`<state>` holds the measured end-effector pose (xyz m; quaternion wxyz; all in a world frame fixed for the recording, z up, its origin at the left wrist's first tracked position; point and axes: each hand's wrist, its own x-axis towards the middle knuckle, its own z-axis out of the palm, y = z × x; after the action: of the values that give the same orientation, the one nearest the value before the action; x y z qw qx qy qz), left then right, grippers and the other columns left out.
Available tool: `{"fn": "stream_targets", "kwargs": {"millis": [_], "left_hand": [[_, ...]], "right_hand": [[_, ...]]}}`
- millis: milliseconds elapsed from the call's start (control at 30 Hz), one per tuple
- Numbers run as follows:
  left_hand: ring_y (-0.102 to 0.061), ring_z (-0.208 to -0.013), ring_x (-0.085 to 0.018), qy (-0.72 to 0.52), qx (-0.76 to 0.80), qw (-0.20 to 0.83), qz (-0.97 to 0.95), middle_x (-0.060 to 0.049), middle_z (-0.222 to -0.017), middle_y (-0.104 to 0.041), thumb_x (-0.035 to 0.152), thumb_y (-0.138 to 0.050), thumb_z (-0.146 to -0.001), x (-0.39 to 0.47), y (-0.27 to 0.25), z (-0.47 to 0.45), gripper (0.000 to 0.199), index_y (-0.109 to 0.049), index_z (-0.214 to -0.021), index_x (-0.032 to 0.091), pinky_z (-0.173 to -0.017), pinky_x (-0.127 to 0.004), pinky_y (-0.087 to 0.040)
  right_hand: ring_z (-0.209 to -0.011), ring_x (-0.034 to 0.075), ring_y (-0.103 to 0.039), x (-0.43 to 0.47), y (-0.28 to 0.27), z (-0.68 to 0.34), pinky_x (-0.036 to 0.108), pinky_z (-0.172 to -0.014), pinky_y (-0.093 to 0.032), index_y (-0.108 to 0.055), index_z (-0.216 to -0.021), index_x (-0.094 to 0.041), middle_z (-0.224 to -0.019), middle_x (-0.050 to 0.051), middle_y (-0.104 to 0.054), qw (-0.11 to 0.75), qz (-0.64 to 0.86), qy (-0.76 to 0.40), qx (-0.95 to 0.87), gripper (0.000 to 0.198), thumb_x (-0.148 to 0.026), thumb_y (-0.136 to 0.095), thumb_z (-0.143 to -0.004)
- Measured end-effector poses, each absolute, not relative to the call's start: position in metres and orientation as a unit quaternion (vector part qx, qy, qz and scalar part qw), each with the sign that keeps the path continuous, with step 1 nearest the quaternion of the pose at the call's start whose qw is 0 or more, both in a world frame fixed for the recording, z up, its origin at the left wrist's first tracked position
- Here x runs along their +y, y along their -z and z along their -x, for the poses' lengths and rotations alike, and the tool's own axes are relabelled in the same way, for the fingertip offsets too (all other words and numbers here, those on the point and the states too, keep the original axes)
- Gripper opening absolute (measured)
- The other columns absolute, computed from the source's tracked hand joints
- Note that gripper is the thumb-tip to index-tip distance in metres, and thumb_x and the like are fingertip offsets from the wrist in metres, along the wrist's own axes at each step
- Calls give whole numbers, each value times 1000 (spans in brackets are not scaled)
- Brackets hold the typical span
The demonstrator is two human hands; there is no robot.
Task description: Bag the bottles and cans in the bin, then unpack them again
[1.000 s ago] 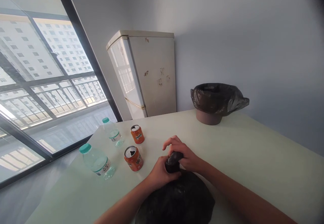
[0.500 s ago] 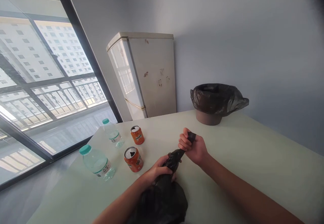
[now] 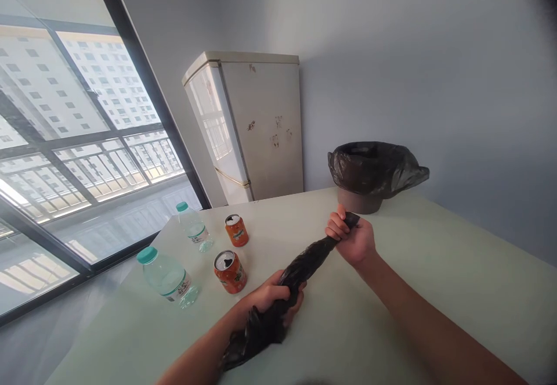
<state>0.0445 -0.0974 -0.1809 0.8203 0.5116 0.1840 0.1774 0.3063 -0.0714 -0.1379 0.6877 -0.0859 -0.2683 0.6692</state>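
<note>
A black plastic bag [image 3: 311, 260] is stretched into a narrow strip between my two hands, over the table. My right hand [image 3: 354, 238] is closed in a fist round its upper end, with a short tip poking out above the fingers. Lower down, my left hand [image 3: 278, 295] wraps round the bag, and the loose crumpled end hangs below it towards me. Left of my left hand stand two orange drink cans, the nearer can [image 3: 230, 273] and the farther can [image 3: 237, 231], both with opened tops.
Two clear bottles with green caps, a near bottle [image 3: 167, 277] and a far bottle [image 3: 194, 226], stand at the table's left side. A brown bin [image 3: 359, 201] lined with a black bag [image 3: 374, 170] sits at the back. Behind the pale table [image 3: 435, 269] is a fridge [image 3: 265, 135].
My right hand has moved up and right, pulling the bag out longer between my hands. The bulky lower part has shrunk to a narrow crumpled end below my left hand.
</note>
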Motion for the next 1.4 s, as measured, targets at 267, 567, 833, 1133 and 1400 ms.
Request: {"fn": "stream_targets", "kwargs": {"millis": [267, 567, 833, 1133, 1400], "left_hand": [[-45, -50, -9, -124, 237, 796, -543, 0, -60, -50, 49, -79, -79, -98, 178, -39, 42, -55, -69, 15, -48, -22, -32], [-42, -54, -7, -301, 302, 787, -445, 4, -72, -46, 51, -83, -77, -89, 192, -47, 46, -52, -84, 18, -44, -19, -27], [-38, -54, -6, -404, 294, 754, -427, 5, -70, -43, 53, -84, -75, -86, 182, -47, 49, -49, -78, 18, -47, -20, -29], [-47, -57, -10, 48, 197, 752, -627, 0, -65, -48, 64, -80, -76, -98, 185, -41, 54, -57, -67, 15, -56, -24, -41], [-70, -88, -23, -46, 205, 817, -537, -13, -99, -74, 39, -91, -67, -89, 184, -34, 50, -75, -105, 9, -76, -31, -56]], "right_hand": [[-45, 8, -19, -62, 132, -348, 20, -44, -31, -50, -71, -19, -55, -6, -26, 746, 86, -605, -264, 9, -10, -54, -71], [-105, 26, -68, -45, 143, -347, 43, -93, -53, -70, -101, -23, -114, 10, -74, 728, 238, -606, -214, 24, -34, -53, -91], [-129, 34, -58, -67, 166, -270, 51, -108, -44, -69, -126, -14, -133, 20, -67, 473, 189, -794, -332, 89, -87, -31, -92], [-67, 13, -63, -69, 162, -274, 27, -65, -56, -65, -123, -19, -81, -2, -66, 594, 192, -750, -218, 40, -32, -77, -88], [-97, 19, -68, -76, 134, -286, 36, -84, -60, -60, -88, -22, -108, 3, -71, 659, 175, -701, -211, 17, -29, -76, -87]]}}
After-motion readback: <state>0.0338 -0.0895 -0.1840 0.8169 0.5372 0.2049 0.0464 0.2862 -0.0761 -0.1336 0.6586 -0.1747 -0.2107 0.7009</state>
